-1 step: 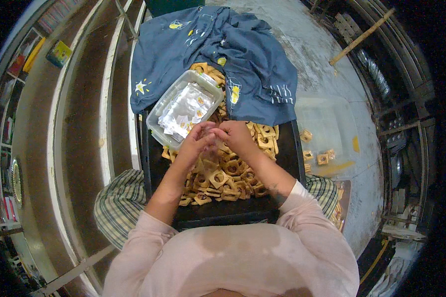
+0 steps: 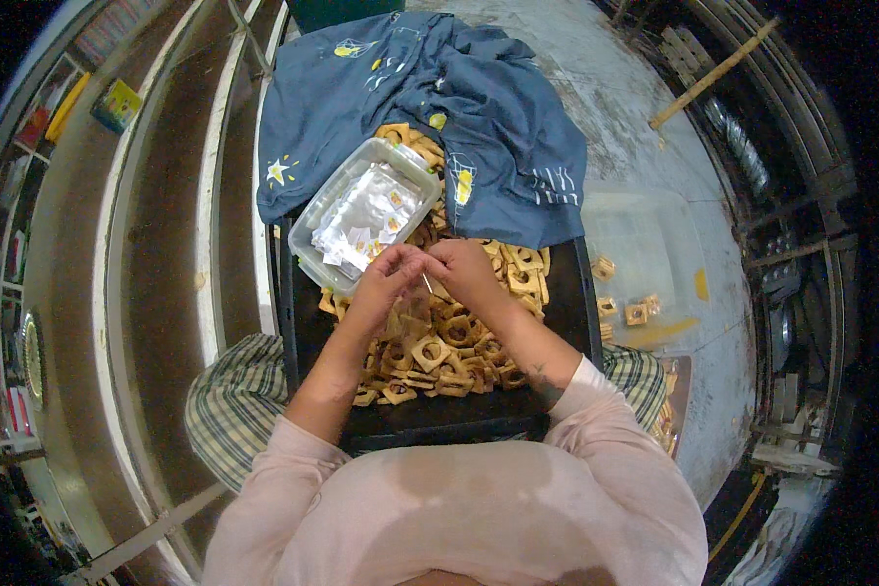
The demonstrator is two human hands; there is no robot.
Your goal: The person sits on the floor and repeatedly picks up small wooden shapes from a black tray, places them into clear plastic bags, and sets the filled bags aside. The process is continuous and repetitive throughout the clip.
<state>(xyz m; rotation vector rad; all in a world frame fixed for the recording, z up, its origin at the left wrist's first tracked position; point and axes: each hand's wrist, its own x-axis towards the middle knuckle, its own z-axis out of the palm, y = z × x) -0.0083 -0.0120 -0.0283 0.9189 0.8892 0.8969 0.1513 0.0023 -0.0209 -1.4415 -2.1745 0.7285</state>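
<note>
My left hand and my right hand meet over a heap of square biscuits with round, darker centres. Both have their fingers pinched together at the top of a small clear plastic bag, which hangs below them. A thin whitish sliver shows just under the fingertips; I cannot tell what it is. The bag's contents are hard to separate from the biscuits behind. Just beyond my left hand, a clear plastic tub of small white printed slips rests tilted on the heap.
The biscuits lie in a black tray at my lap. A dark blue patterned cloth covers its far part. On the right floor stands a larger clear bin holding a few packed biscuits. Shelving runs along the left.
My fingertips have drawn closer together at the bag's top, and the thin whitish sliver now shows below them. The tub, cloth and heap look unmoved.
</note>
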